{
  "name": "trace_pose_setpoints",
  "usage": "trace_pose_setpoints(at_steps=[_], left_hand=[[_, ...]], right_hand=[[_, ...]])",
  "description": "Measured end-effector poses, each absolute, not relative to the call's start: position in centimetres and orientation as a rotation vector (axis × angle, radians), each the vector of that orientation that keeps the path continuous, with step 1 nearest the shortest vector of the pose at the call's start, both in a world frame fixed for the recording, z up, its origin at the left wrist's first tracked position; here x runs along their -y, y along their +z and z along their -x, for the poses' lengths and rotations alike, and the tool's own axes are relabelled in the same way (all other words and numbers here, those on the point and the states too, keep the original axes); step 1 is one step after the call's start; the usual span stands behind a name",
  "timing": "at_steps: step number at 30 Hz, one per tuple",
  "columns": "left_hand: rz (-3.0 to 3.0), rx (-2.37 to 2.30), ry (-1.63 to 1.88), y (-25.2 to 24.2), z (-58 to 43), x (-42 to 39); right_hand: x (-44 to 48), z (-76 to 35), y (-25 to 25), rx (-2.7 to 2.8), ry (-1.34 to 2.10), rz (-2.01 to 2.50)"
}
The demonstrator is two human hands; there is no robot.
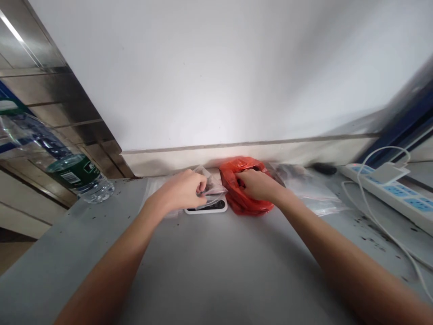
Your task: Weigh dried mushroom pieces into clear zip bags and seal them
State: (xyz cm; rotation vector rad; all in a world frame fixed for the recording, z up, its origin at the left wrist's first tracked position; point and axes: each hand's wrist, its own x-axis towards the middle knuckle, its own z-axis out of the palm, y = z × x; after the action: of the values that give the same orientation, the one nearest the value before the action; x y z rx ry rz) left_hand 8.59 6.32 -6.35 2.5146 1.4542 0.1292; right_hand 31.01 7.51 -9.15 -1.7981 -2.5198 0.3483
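My left hand (186,189) pinches the edge of a clear plastic bag (213,183), holding it over a small white digital scale (221,207) with a black button panel. My right hand (255,183) reaches into the mouth of a red plastic bag (246,205) just right of the scale. Its fingertips are inside the bag, so what they touch is hidden. Behind my left hand lie more flat clear bags (150,189). Right of the red bag rest several clear zip bags (314,194), some with dark contents.
A large water bottle (76,176) with a green label stands at the left table edge. At right lie a white power strip (395,192), a looping white cable (389,234) and a dark object (324,168). A white wall (219,81) rises behind the grey table (209,262).
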Motion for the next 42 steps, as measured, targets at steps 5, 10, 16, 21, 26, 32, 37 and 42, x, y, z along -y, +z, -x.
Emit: trace_pose_setpoints(at_steps=[5,10,16,21,26,32,37,42], left_hand=[[-2.548,-1.548,0.556,-4.2,-7.7,-6.2],[-2.590,-1.644,1.042,-4.1,-6.9,-6.6],[-2.788,-1.663,1.044,-4.8,-7.4,-6.6],[-2.852,-1.693,0.844,-4.9,-7.5,-6.1],[-2.816,-1.609,0.582,-5.5,-7.8,-6.3],[-2.771,-1.271,0.568,-6.5,-8.7,-6.5],[-2.735,-1.159,0.572,-6.5,-8.9,-6.4],[-2.652,-1.164,0.597,-6.5,-9.1,-6.3]], right_hand=[[-7.4,-31.4,-8.8,2.503,0.374,1.798],[-7.6,-31.9,-8.3,2.471,0.423,1.783],[-7.6,-32.4,-8.1,2.449,0.510,1.822],[-7.4,-31.9,-8.7,2.417,0.495,1.894],[-7.6,-31.7,-9.0,2.380,0.534,1.850],[-8.4,-33.3,-8.4,2.292,0.558,1.784],[-8.5,-34.6,-7.1,2.125,0.547,1.695],[-7.8,-34.2,-6.2,1.812,0.541,1.513]])
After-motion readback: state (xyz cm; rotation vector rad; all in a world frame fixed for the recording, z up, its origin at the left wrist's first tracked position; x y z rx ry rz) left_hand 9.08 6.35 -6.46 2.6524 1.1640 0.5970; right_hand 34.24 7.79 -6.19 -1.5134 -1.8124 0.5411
